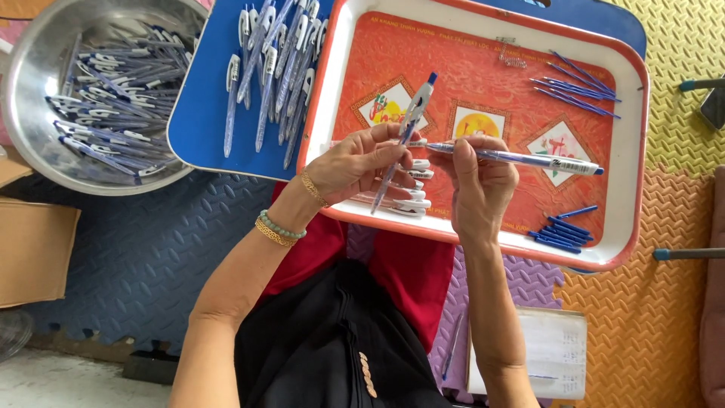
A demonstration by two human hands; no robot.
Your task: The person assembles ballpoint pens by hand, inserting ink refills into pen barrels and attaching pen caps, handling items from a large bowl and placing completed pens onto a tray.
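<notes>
Over tray (627,249), right-hand (476,181) pen (529,160) lengthwise, tip rightward.

Head view, single camera: worn on the person's head, facing steeply down over the lap, close to both hands at frame centre. Red-patterned rectangular plastic tray (630,68) toward 12–2 o'clock; round steel basin (23,68) at 10 o'clock.

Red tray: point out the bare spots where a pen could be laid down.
The red tray is free in its middle, between the left hand and the refills at the far right corner. Another gap lies between those refills and the blue caps at the near right. It is crowded under both hands, where white clips lie. The right hand covers the near centre.
</notes>
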